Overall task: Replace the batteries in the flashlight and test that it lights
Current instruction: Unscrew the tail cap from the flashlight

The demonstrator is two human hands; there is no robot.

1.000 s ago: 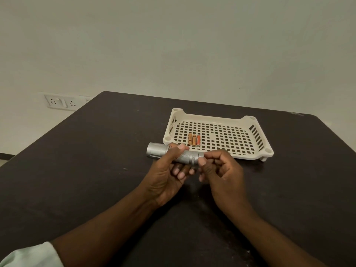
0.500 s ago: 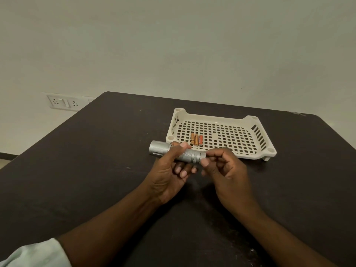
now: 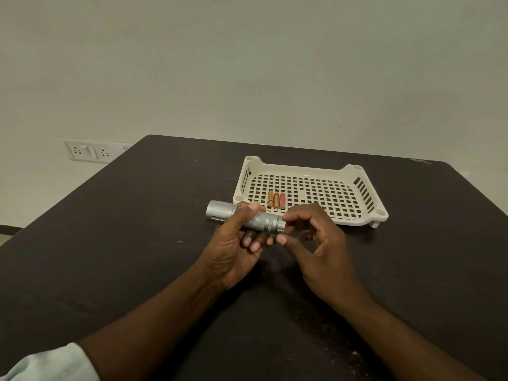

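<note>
Fingers (image 3: pixel 287 217) at flashlight's (image 3: pixel 247 217) tail end

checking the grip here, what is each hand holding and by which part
The left hand holds the flashlight around the middle of its body. The right hand has its fingertips at the tail end; a firm grip there cannot be told.

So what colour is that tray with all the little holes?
The tray is cream, almost off-white, with a grid of square holes; the head view shows it plainly.
</note>
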